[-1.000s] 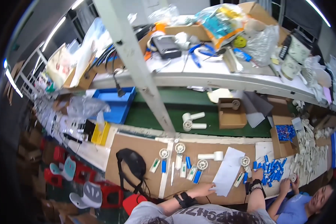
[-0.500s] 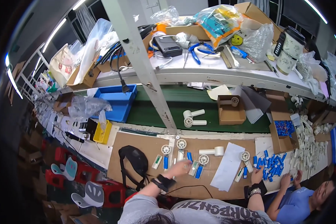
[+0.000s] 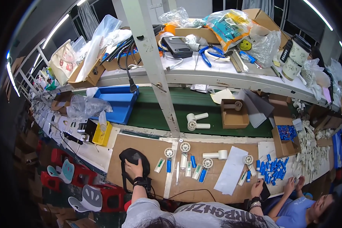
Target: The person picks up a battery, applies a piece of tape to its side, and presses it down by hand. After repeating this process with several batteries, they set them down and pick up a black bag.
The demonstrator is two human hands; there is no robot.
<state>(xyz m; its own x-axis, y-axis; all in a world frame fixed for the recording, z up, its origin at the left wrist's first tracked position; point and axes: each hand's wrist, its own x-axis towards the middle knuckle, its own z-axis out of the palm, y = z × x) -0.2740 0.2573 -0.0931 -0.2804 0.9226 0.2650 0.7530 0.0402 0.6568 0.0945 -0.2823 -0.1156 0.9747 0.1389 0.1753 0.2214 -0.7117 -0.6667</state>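
Note:
My left hand (image 3: pixel 134 169) grips a black bag (image 3: pixel 134 155) with a strap, lying on the brown cardboard sheet at the left. Its fingers curve over the upper part of the bag. On the right, my right hand (image 3: pixel 257 188) has its fingers curled at a dark flat rectangular object (image 3: pixel 265 192), which is partly hidden. Between the hands lie white handheld-fan parts with round grilles (image 3: pixel 207 163), several blue cylindrical batteries (image 3: pixel 202 175) and white handle halves with green strips (image 3: pixel 160 165). A closed white fan body (image 3: pixel 215 154) lies beyond a sheet of white paper (image 3: pixel 231 171).
A co-worker (image 3: pixel 304 209) sits at the right, hands raised near a pile of blue batteries (image 3: pixel 271 169). Cardboard boxes (image 3: pixel 235 121), a blue tray (image 3: pixel 119 104) and a yellow bin (image 3: pixel 102 133) stand farther back. A metal post (image 3: pixel 155 72) rises ahead, and a cluttered shelf (image 3: pixel 216 78) runs across.
My left hand has moved left from the fan parts onto the black bag and now holds it. My right hand has drawn back slightly toward me, beside the dark flat object.

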